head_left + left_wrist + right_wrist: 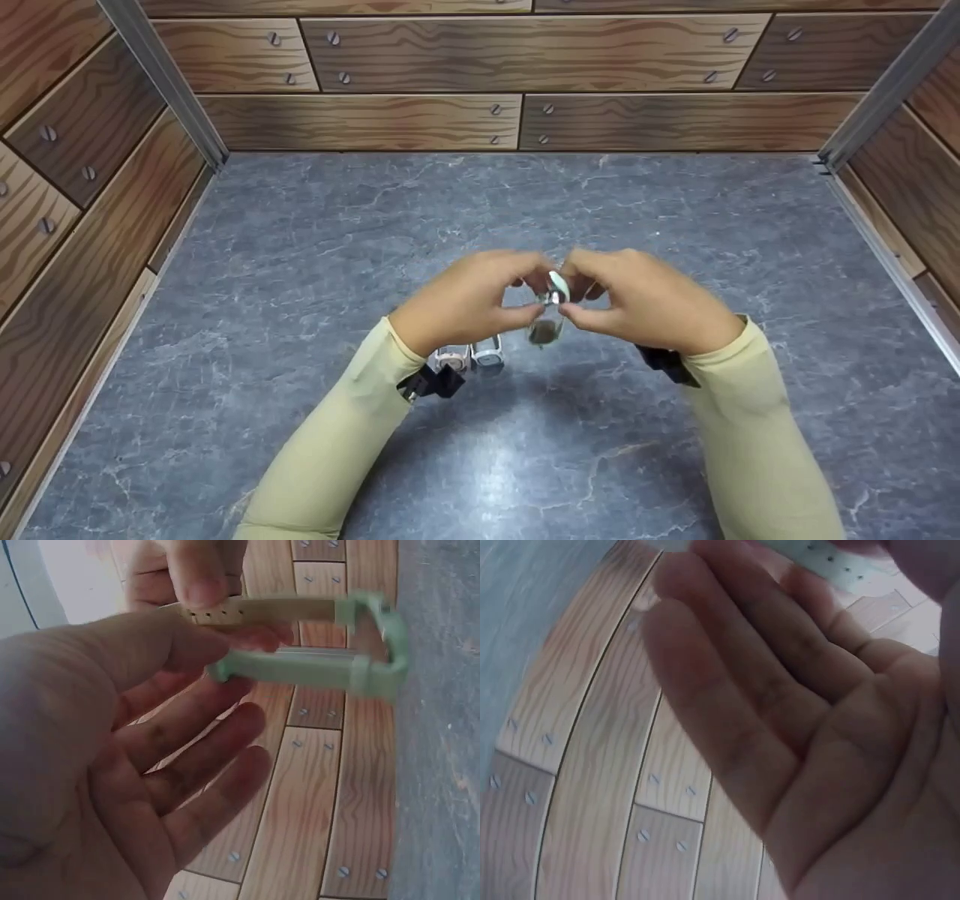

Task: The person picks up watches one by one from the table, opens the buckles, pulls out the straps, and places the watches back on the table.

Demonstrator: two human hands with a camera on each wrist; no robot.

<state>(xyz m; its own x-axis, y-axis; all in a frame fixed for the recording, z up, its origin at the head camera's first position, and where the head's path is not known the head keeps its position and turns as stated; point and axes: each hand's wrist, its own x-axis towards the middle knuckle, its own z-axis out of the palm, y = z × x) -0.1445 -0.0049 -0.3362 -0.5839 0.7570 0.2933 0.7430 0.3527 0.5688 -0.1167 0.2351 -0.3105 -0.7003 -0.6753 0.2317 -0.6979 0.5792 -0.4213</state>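
Note:
A mint-green wristwatch [544, 330] hangs in the air between both hands, its case lowest and the strap looped upward. My left hand [469, 300] pinches one strap end between thumb and fingers; the left wrist view shows this green strap [300, 671] with the other fingers spread loosely. My right hand [652, 300] pinches the other end, a strap piece [836, 561] with a row of holes, seen at the top of the right wrist view. The two hands' fingertips nearly meet around the strap ends. How the buckle sits is hidden by the fingers.
Two more wristwatches, a pale one [452, 360] and a white-and-grey one [489, 358], lie side by side on the grey marbled table [337, 217], close to the left wrist. Wood-patterned walls [525, 52] border the table at the back and sides.

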